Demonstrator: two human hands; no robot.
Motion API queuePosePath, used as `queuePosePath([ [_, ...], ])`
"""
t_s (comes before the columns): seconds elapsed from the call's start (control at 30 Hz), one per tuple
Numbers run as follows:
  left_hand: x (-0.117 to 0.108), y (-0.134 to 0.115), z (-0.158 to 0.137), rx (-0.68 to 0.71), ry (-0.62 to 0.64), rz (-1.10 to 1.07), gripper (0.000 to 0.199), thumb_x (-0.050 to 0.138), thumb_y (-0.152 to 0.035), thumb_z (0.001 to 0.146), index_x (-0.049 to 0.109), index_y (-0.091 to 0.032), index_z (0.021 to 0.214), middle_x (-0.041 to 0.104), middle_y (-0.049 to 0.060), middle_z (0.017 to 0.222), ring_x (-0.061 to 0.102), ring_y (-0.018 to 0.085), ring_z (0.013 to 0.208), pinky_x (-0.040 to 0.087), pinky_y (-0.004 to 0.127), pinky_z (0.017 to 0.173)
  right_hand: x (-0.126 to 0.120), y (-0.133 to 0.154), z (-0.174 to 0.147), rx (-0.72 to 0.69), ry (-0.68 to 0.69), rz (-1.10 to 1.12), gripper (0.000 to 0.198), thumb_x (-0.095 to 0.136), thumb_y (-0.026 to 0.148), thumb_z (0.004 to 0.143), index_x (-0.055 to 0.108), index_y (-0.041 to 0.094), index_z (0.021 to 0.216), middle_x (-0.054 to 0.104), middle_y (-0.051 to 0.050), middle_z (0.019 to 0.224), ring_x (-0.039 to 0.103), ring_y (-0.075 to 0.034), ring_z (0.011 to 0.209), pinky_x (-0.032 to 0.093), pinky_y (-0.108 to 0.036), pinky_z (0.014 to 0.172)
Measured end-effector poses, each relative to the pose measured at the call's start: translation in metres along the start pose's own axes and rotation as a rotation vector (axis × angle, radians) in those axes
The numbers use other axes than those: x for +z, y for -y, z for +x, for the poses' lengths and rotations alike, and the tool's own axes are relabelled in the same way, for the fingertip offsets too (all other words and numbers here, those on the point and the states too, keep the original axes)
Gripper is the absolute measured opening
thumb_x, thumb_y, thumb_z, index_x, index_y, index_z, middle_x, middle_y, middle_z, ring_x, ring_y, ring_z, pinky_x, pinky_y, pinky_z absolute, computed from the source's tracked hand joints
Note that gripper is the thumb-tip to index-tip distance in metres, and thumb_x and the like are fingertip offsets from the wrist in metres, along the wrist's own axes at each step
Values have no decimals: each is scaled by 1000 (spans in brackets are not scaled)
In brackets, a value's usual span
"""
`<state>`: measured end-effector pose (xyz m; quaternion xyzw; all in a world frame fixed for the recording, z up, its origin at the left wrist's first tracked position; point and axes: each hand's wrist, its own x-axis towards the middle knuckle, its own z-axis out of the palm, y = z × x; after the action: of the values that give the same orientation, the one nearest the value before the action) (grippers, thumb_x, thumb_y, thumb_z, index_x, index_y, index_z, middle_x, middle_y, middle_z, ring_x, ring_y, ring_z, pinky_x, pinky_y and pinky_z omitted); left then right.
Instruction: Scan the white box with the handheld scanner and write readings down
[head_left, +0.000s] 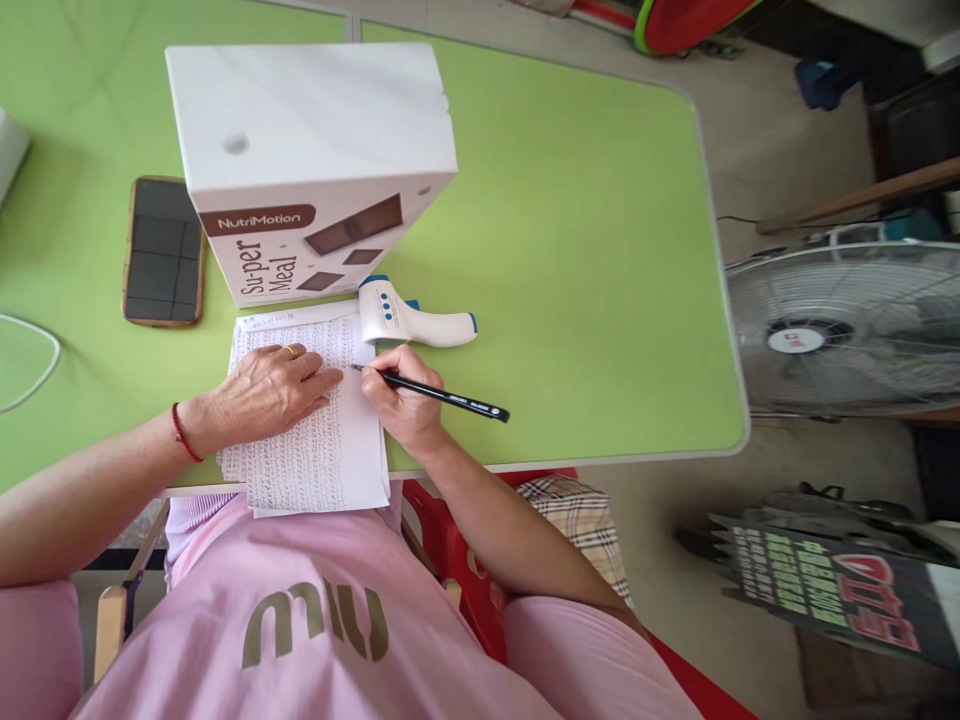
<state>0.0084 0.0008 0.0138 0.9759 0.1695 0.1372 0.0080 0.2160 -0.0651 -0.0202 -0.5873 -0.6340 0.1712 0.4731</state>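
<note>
Several sheets of paper point(360, 440) lie stacked at the front edge of the table, the top one covered in rows of handwriting. My left hand point(274, 393) rests flat on the sheets with its fingers stretched out, a ring on one finger. In my right hand point(405, 400) is a black pen point(457, 400), its tip touching the paper close to my left fingertips. A white and blue infrared thermometer point(412, 318) lies across the top right corner of the sheets. Right behind the papers stands a white NutriMotion box point(315, 130).
A phone in a brown case point(163, 250) lies left of the box on the green table point(585, 250). A white cable point(45, 375) curves at the left edge. Beyond the table's right end stands a fan point(825, 335). A red stool point(450, 550) is under the table's front edge.
</note>
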Motion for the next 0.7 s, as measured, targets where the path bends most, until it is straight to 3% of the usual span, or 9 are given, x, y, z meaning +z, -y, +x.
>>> queuePosePath([
  [0.2,2,0,-1,13,5,-2,21,47,-26,106,66,-17,109,65,3,80,59,20,62,42,33,52,-2,-1,-3,-44,-87,-5,12,56,28,91,53,25,80,59,5,64,54,-11,53,47,-26,53],
  [0.27,2,3,-2,31,-61,-53,21,44,-25,107,63,-17,110,66,3,81,61,19,66,45,32,55,-5,1,-4,-93,-97,-65,6,57,28,91,55,25,86,64,3,73,58,-12,58,50,-28,55],
  [0.33,-1,8,-2,2,-240,-146,14,46,-26,107,58,-18,107,64,2,80,60,17,67,47,30,58,-9,3,-4,-178,-106,-149,2,59,23,91,58,25,92,67,0,79,61,-14,63,51,-29,57],
  [0.4,-6,15,-2,-89,-532,-226,5,52,-26,104,53,-21,104,58,0,78,57,16,67,47,30,60,-13,6,-3,-294,-91,-213,11,60,16,90,61,24,97,67,-2,82,63,-15,70,52,-29,60],
  [0.47,-10,25,-3,-214,-833,-240,11,58,-30,100,50,-24,104,52,1,81,54,18,72,46,33,63,-16,10,-2,-407,-69,-294,19,60,8,88,65,23,100,65,-2,83,62,-16,73,49,-30,62],
  [0.53,-10,36,-5,-361,-1044,-204,23,62,-43,97,49,-27,108,47,3,89,54,20,82,49,38,71,-18,15,-1,-475,-39,-410,22,60,3,86,68,21,97,63,-2,80,57,-16,72,45,-31,64],
  [0.6,-6,48,-9,-509,-1126,-198,38,61,-60,95,48,-29,112,45,4,99,55,23,96,51,44,84,-19,21,-1,-499,2,-511,22,62,2,84,71,20,92,62,-3,81,55,-17,74,42,-33,68],
  [0.7,9,63,-14,-581,-1062,-375,61,63,-70,91,44,-31,133,46,9,125,55,27,116,49,48,102,-17,30,-4,-501,108,-570,20,67,3,82,73,20,88,68,-4,88,55,-19,84,39,-36,75],
])
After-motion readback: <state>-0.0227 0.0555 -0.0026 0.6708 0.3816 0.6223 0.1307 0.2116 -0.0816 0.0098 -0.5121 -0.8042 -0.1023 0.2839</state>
